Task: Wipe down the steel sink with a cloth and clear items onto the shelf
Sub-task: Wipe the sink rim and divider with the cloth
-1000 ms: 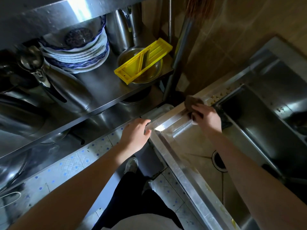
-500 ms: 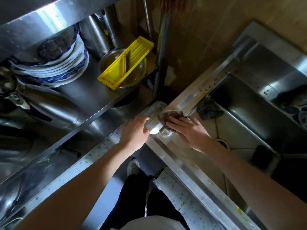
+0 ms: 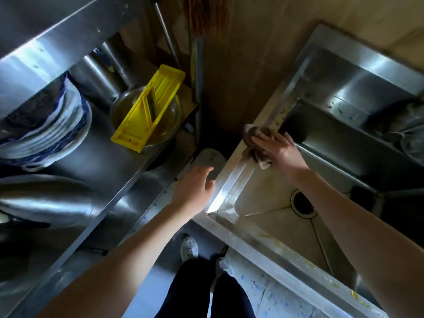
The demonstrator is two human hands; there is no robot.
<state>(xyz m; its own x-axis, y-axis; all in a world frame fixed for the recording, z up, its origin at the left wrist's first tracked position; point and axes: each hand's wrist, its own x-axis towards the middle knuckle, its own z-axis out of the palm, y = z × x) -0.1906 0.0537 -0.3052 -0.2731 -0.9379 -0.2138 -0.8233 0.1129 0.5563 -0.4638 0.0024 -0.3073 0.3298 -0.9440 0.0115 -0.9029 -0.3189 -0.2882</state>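
Wiping looks about half done: the right hand (image 3: 278, 150) presses the brown cloth (image 3: 254, 134) flat-fingered on the sink (image 3: 241, 171) rim's far corner, the left hand (image 3: 195, 189) hangs loose and empty beside it, with yellow scraps (image 3: 273, 237) and dishes (image 3: 408, 138) uncleared.

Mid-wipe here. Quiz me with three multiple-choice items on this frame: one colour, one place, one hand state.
1. The slicer on the shelf is: A red; B yellow; C green.
2. The cloth lies: A on the shelf; B on the sink's rim; C under the left hand.
3. The left hand is: A open, holding nothing; B gripping the cloth; C gripping the slicer.
Answers: B, its plastic shows yellow; B, the right hand presses it on the rim's corner; A, its fingers are straight, off the cloth.
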